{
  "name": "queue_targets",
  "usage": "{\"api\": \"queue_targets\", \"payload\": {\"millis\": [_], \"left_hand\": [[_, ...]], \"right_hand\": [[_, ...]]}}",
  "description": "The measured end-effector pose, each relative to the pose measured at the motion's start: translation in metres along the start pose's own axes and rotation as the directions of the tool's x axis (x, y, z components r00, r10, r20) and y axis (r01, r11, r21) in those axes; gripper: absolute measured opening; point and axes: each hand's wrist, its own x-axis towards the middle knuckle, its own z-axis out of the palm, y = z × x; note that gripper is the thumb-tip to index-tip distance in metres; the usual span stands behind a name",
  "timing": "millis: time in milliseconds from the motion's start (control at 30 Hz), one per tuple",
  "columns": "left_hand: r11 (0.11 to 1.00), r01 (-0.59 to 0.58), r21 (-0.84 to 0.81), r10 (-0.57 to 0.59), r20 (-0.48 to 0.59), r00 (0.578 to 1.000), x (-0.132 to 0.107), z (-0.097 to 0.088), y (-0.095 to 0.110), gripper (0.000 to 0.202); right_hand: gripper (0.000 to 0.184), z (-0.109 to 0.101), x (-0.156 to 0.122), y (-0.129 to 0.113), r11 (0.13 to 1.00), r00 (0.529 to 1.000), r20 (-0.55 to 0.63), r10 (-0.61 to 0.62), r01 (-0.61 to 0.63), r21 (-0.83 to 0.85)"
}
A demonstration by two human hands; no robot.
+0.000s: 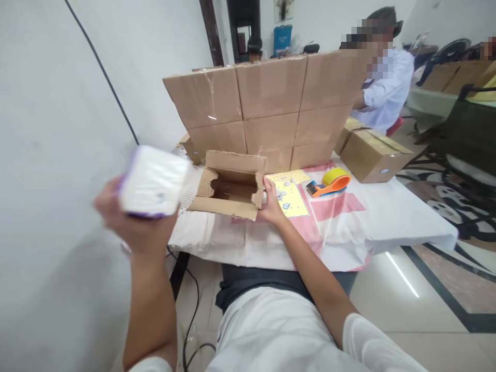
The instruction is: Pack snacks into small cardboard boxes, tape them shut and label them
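My left hand [134, 222] is raised at the left, its fingers closed around a white pack with purple edges [157, 181], blurred by motion; it looks like a pack of tissues. An open cardboard box [232, 164] sits on the table with its flaps folded outward. Its dark inside shows, but I cannot make out anything in it. At the box's right side, my right hand [273, 202] grips the edge, thumb and fingers partly hidden. The white pack is held to the left of the box, apart from it.
An orange tape dispenser with yellow tape [336, 181] lies right of a yellow printed sheet [296, 199]. Stacked cardboard boxes [271, 95] form a wall behind; closed boxes [374, 155] stand at right. A wall [70, 129] borders the left. Another person [387, 98] sits beyond.
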Motion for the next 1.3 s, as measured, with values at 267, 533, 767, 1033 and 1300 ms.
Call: {"api": "queue_targets", "payload": {"millis": [267, 533, 767, 1033, 1300], "left_hand": [[0.735, -0.673, -0.085, 0.623, 0.476, 0.621, 0.010, 0.100, 0.032, 0.052], [0.906, -0.399, -0.141, 0.393, 0.632, 0.668, -0.008, 0.120, 0.016, 0.078], [0.943, -0.178, -0.283, 0.323, 0.637, 0.700, -0.008, 0.116, 0.020, 0.059], [0.988, -0.036, -0.152, 0.146, 0.813, 0.563, -0.010, 0.124, 0.009, 0.034], [0.940, -0.071, -0.335, 0.331, 0.838, 0.435, -0.006, 0.129, 0.043, 0.047]], "right_hand": [[0.116, 0.008, -0.008, -0.002, 0.991, 0.995, 0.065, -0.081, 0.088, -0.101], [0.127, 0.002, -0.008, 0.000, 0.995, 0.999, 0.035, 0.006, -0.002, -0.100], [0.123, 0.003, -0.007, -0.004, 0.995, 0.999, 0.010, 0.048, -0.047, -0.084], [0.124, 0.004, -0.006, -0.002, 0.992, 0.994, -0.061, 0.096, -0.101, -0.078], [0.119, 0.000, -0.005, 0.003, 0.992, 0.992, -0.010, 0.122, -0.122, -0.019]]}}
